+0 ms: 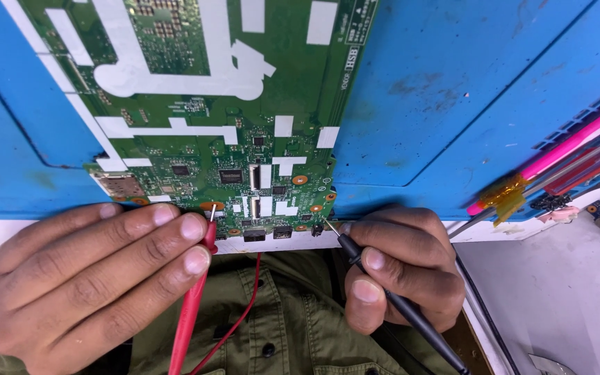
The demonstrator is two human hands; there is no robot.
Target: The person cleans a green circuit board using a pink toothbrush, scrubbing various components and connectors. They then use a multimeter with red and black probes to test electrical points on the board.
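Pinching red probe [192, 305], black probe [397, 305], on board [230, 139]

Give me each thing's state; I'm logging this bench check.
Left hand: grip shut on red probe.
Red probe: tip touching circuit board edge.
Right hand: grip shut on black probe.
Black probe: tip at board's lower edge.
Circuit board: bare, flat on blue mat.

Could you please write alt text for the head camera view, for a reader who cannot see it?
A person's left hand holds a red test probe and their right hand a black test probe, both tips at the near edge of a green circuit board lying on a blue work mat.
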